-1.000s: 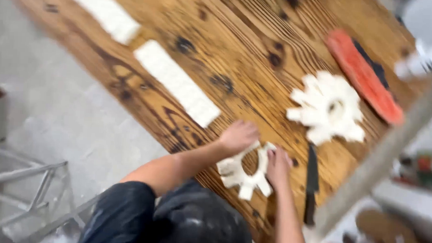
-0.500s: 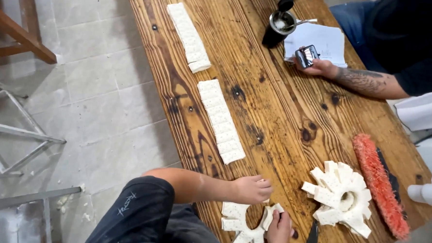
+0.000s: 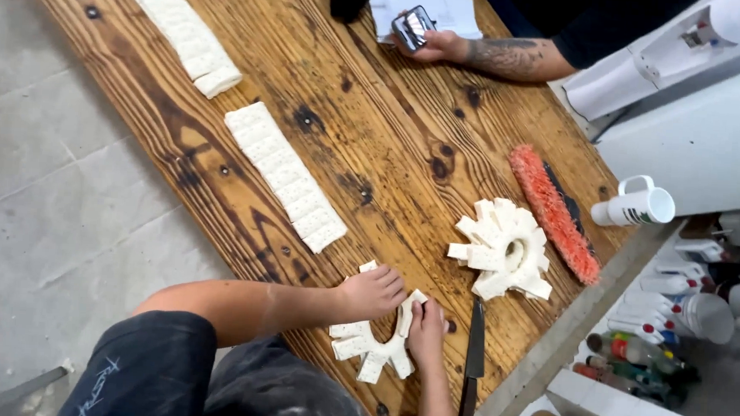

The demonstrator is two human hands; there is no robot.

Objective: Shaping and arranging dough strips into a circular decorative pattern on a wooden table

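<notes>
At the far left of the wooden tabletop, a long white strip of scored, perforated foam-like pieces lies along the edge, and a second white strip lies just past it, both flat and well apart from the hands.

Near the tabletop's lower edge the left hand rests palm down, fingers loosely together, on the upper part of a curled white piece with cut teeth. This toothed piece lies flat on the wood, bent into an open ring with its teeth fanning outward. The right hand presses on the ring's right end, its fingers closed against one tooth; whether it pinches the tooth or only pushes on it cannot be told. The two hands sit close together, nearly touching.

Just right of the right hand a dark knife lies on the tabletop, pointing away from the person. Farther right sits a finished white toothed ring, and beside it an orange-bristled brush. A white mug lies on its side near the tabletop's right corner. At the top, another person's tattooed hand holds a small phone-like device over white paper.
</notes>
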